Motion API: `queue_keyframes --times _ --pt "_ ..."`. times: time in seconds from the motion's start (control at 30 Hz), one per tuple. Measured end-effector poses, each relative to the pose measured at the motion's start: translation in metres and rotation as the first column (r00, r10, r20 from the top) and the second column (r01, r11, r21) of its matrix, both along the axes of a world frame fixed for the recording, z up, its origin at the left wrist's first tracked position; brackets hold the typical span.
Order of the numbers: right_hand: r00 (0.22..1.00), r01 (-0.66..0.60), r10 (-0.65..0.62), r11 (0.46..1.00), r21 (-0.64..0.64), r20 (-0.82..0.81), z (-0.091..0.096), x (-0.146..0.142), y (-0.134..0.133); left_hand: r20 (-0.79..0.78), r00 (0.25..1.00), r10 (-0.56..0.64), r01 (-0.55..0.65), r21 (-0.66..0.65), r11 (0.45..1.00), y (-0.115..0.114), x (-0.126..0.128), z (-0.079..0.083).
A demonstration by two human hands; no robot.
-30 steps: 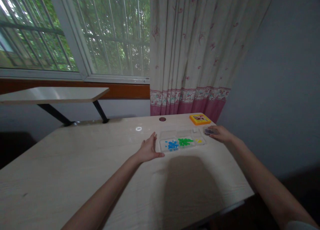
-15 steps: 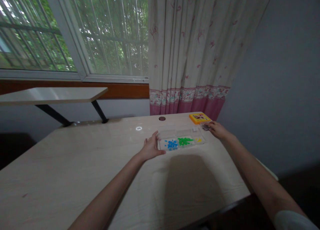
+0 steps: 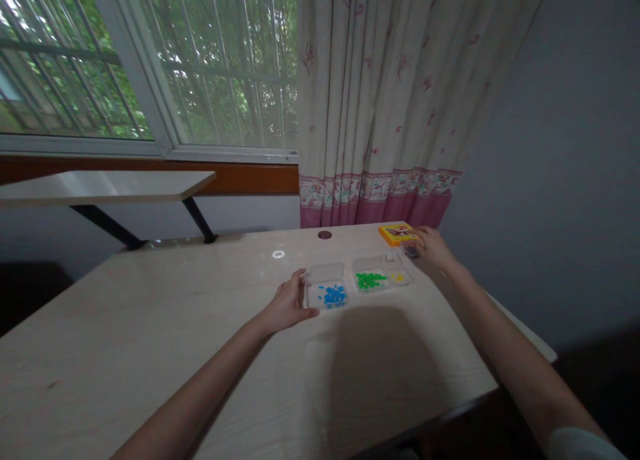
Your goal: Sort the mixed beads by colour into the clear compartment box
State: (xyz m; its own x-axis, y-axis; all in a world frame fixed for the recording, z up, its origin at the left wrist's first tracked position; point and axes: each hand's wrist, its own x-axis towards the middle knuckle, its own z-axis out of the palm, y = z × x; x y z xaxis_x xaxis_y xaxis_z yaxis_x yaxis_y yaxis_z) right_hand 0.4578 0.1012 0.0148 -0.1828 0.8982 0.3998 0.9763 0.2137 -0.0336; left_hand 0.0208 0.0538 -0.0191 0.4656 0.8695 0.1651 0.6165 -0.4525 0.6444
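My left hand [image 3: 285,307] grips the left end of a clear plastic box [image 3: 311,304], thumb at the front and fingers behind. Its lid stands open at the back, and small blue pieces [image 3: 334,295] lie inside. To its right, a gap away, sits another open clear box [image 3: 360,291] with green pieces [image 3: 370,280]. A compartment beside these holds a few yellow pieces [image 3: 397,277]. My right hand [image 3: 434,248] is closed at a small clear box with dark contents [image 3: 411,251], its fingers partly hiding it. One finger reaches by the yellow-orange case [image 3: 393,235].
The pale wooden table [image 3: 200,340] has a round brown cable hole [image 3: 325,235] near its back edge. A raised shelf [image 3: 110,185] on black legs stands at the back left. Behind are a barred window and a patterned curtain [image 3: 375,113]; a wall is at right.
My left hand has moved left and slightly nearer, taking the box of blue pieces away from the green one. My right hand has shifted slightly back over the dark-filled box, towards the yellow-orange case.
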Motion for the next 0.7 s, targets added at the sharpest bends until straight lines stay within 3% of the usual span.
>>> queue_keyframes --times 0.07,0.13,0.27,0.37,0.47,0.6,0.7 --pt "0.999 0.010 -0.003 0.986 0.169 -0.042 0.019 -0.028 -0.007 -0.002 1.000 0.011 -0.011 0.003 1.000 -0.006 -0.009 -0.001" --pt "0.993 -0.086 0.105 0.958 0.272 -0.055 0.037 -0.064 -0.018 -0.001 1.000 0.024 -0.024 0.005 1.000 -0.013 -0.016 -0.001" --pt "0.910 -0.381 0.408 0.891 0.246 -0.071 0.056 -0.146 -0.042 0.014 0.999 0.035 -0.035 0.033 0.999 -0.023 -0.027 -0.005" --pt "0.824 -0.544 0.555 0.831 0.116 -0.117 0.048 -0.196 -0.053 0.032 0.999 0.038 -0.040 0.083 0.996 -0.025 -0.029 -0.010" --pt "0.774 -0.610 0.603 0.792 0.027 -0.193 0.032 -0.228 -0.059 0.043 0.998 0.048 -0.053 0.123 0.991 -0.025 -0.029 -0.014" --pt "0.756 -0.604 0.585 0.797 0.033 -0.295 0.015 -0.245 -0.069 0.061 0.997 0.052 -0.058 0.117 0.991 -0.025 -0.028 -0.016" --pt "0.734 -0.638 0.608 0.770 -0.001 -0.301 0.003 -0.246 -0.077 0.045 0.997 0.063 -0.068 0.118 0.991 -0.025 -0.029 -0.015"
